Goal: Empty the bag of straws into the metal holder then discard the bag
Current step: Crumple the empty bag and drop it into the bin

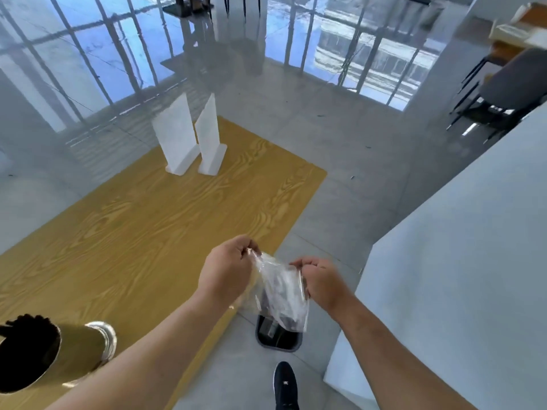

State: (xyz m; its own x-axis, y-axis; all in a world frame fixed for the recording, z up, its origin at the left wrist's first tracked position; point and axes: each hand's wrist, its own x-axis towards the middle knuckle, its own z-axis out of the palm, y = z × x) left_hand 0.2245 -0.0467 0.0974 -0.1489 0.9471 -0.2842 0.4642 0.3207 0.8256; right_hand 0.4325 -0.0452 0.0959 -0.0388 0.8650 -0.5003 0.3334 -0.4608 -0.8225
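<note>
Plastic bag (282, 294), clear and crumpled, hangs low in the centre of the frame, pinched at its top edge by both hands: the left hand (226, 273) grips one corner, the right hand (321, 284) the other, fingers closed on the film. Directly below it on the floor sits a dark bin (278, 335), so the discard step appears to be in hand. To do it well, hold the bag squarely over the opening and release both corners together, since light film drifts easily. At lower left the metal holder (71, 353) stands on the wooden table (148, 232), with dark straws (26, 347) in its mouth. Farther up the table are two white stands (189, 137). Whether the bag is fully empty is unclear; the bin shows darkly through it, and the holder is cut off by the frame edge.
</note>
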